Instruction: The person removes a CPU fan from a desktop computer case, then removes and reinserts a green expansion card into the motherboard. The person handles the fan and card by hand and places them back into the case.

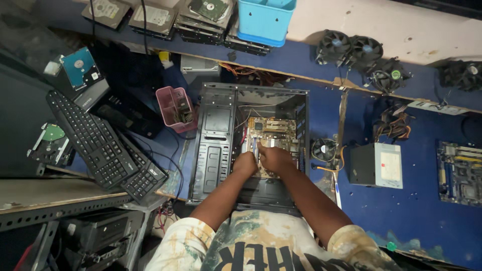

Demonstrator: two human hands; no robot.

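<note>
Both hands — left hand, right hand — press closed on the board inside the open computer case; what each grip holds, I cannot tell — side cover still off.

this is a computer repair workshop: beyond my hands an opened pc case, hard drives stacked far ahead, loose cooling fans up to the right, keyboards piled left.

My hands sit inside the open computer case – its walls hem both sides, loose wires crowd above – only the near side lies free.
</note>
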